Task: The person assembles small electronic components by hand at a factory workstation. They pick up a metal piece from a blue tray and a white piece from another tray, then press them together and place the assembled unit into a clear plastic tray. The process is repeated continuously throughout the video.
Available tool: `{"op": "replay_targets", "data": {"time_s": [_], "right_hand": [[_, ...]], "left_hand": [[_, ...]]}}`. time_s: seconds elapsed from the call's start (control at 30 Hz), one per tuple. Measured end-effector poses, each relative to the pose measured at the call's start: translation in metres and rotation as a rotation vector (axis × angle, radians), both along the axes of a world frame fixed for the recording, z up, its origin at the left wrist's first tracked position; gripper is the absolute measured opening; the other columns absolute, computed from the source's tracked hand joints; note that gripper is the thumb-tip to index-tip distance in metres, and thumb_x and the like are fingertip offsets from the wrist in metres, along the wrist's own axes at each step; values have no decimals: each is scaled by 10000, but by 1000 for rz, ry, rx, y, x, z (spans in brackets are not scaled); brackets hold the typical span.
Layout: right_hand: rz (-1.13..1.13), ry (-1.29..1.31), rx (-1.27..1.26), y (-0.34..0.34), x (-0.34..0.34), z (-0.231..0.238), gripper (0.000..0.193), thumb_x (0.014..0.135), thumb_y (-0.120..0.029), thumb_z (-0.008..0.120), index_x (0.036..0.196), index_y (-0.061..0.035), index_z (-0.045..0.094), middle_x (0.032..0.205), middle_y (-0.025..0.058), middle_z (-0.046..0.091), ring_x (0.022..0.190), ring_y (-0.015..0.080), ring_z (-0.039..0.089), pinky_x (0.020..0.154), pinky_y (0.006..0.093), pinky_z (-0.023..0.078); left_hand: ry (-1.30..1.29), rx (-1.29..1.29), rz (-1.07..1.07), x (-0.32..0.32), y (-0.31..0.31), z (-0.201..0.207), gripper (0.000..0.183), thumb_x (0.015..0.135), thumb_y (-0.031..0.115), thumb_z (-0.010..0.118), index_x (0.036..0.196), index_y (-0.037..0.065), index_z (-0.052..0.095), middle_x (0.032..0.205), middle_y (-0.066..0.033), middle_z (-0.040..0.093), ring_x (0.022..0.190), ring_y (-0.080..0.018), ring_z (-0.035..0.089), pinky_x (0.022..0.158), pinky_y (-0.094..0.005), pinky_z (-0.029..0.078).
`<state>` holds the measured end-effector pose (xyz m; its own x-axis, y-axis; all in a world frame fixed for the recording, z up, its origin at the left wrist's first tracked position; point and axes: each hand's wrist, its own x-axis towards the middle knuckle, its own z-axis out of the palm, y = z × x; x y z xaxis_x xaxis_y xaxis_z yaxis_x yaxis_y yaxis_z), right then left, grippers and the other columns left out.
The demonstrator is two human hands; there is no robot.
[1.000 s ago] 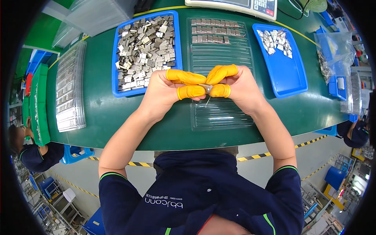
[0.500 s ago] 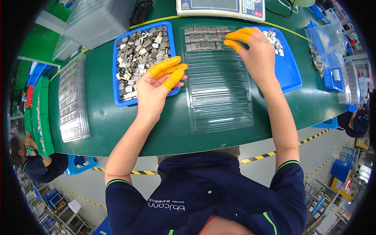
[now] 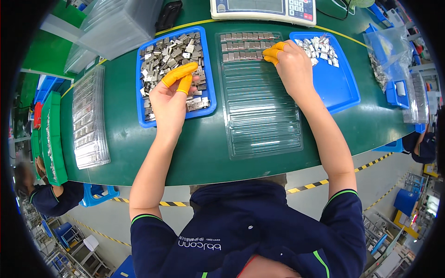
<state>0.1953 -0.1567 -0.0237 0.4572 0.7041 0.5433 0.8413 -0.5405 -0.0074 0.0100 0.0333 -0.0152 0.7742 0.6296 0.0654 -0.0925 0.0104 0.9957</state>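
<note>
My left hand (image 3: 169,104), in yellow finger cots, hovers over a blue tray (image 3: 212,99) heaped with small metal connector shells (image 3: 169,60). Its thumb and forefinger bend together in a pinch; whatever may be between them is too small to make out. A clear plastic blister tray (image 3: 262,132) lies in front of me, its far three rows lined with metal connectors (image 3: 243,56). At the right end of the third row, my right hand (image 3: 292,67), also in yellow cots, pinches downward. Its fingertips hide what they hold there.
Another blue tray (image 3: 336,90), right, holds white pieces (image 3: 320,48). A scale (image 3: 264,9) stands at the back. Filled clear trays (image 3: 88,120) lie left, beyond them a green bin (image 3: 53,139). Stacked clear plastic trays (image 3: 116,28) stand back left. People sit at both sides.
My left hand has moved left, from the blister tray's edge to over the shells. My right hand has come lower and slightly left, onto the third row's end.
</note>
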Motion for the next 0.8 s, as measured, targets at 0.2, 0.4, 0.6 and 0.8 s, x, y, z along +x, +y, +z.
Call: {"op": "replay_targets", "data": {"time_s": [0.2, 0.4, 0.6, 0.8], "right_hand": [[94, 116, 76, -12, 9, 5, 109, 709, -93, 649, 789, -24, 677, 820, 126, 636, 832, 279, 588, 770, 370, 467], [-267, 497, 195, -63, 42, 36, 191, 757, -132, 669, 920, -32, 672, 892, 153, 656, 806, 292, 628, 726, 352, 488], [-307, 675, 29, -78, 58, 13, 234, 726, -114, 716, 922, -5, 646, 867, 138, 658, 775, 244, 626, 711, 324, 487], [-322, 715, 47, -78, 53, 18, 245, 715, -129, 731, 893, 2, 627, 809, 117, 646, 718, 214, 607, 680, 318, 480]], "left_hand": [[-15, 511, 116, 7, 18, -8, 222, 808, -26, 574, 1010, 17, 655, 1040, -91, 645, 928, -177, 609, 849, -279, 458], [331, 1121, 201, 5, 27, -8, 264, 774, 148, 650, 1034, 102, 653, 1010, -82, 626, 1041, -220, 510, 1031, -423, 189], [427, 1259, 196, 7, 24, -3, 255, 748, 172, 683, 973, 55, 653, 928, -94, 617, 989, -230, 519, 980, -430, 213], [515, 1360, 149, 10, 29, 1, 165, 723, 96, 669, 853, -3, 649, 878, -116, 603, 970, -256, 522, 938, -441, 258]]}}
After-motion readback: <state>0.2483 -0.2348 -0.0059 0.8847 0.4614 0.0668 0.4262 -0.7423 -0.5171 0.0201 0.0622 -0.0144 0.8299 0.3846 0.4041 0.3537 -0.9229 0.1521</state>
